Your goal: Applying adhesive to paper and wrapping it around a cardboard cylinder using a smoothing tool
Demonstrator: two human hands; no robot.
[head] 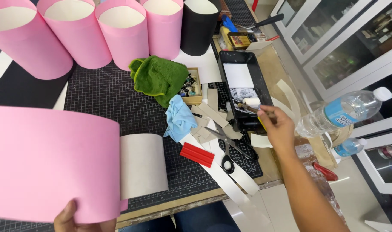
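While the left hand (71,219) grips the lower edge of a large curled pink card sheet (54,163), fingers closed on it near the table's (196,202) front, the right hand (278,126) reaches across to the black paint tray (241,64), pinching the handle of a small brush (251,107) whose tip sits in the white glue. The head view suggests glue is being loaded for the sheet's bare white flap (143,165), which lies on the cutting mat (105,94). The next move likely calls for carrying the wet brush over the scissors (228,148), red strip (197,154) and card offcuts (209,114) without dripping. Finished pink tubes (118,34) stand behind.
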